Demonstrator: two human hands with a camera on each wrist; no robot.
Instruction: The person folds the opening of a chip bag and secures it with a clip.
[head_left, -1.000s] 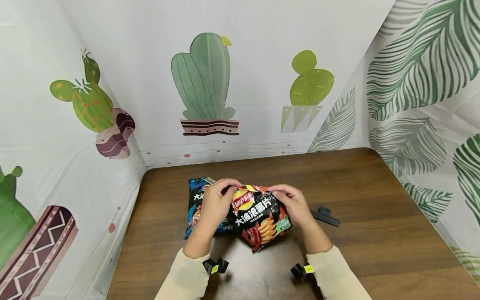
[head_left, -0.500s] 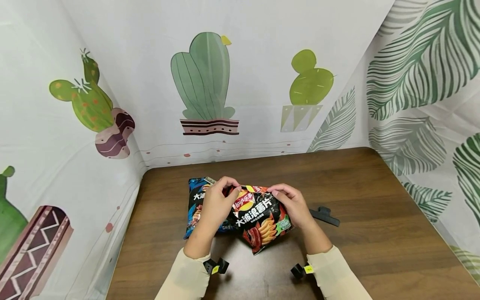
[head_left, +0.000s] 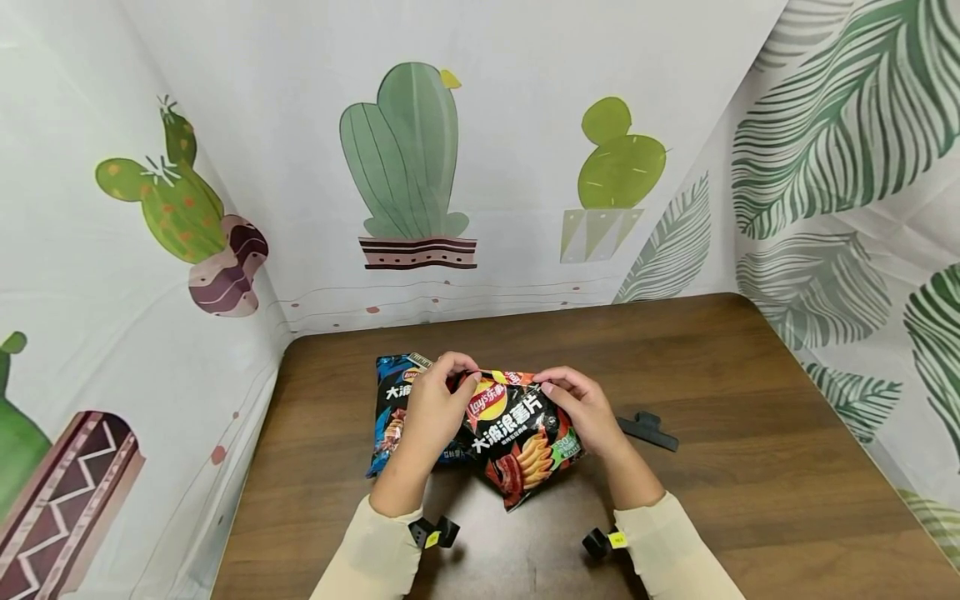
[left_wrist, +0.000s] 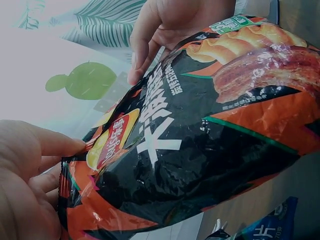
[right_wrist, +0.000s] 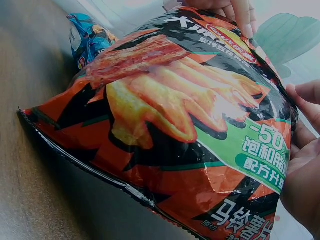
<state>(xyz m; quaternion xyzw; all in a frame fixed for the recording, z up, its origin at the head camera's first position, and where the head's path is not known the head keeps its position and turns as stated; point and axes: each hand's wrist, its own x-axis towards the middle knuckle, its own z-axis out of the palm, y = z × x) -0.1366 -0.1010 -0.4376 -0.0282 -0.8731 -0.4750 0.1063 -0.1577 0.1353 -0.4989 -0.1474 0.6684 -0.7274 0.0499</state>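
A black and orange bag of chips is held tilted up between both hands, its printed front toward me. My left hand pinches its top left edge between thumb and fingers; the left wrist view shows the thumb on the crimped seal. At the top right edge, my right hand pinches the bag the same way. In the right wrist view the bag's lower seam hangs close over the table. The top edge looks folded over between the hands.
A blue bag of chips lies behind and left of the held one, partly hidden by my left hand. A black bag clip lies on the wooden table right of my right hand. A patterned cloth hangs behind the table.
My left thumb has shifted slightly right along the bag's top edge. The bag and right hand have hardly moved.
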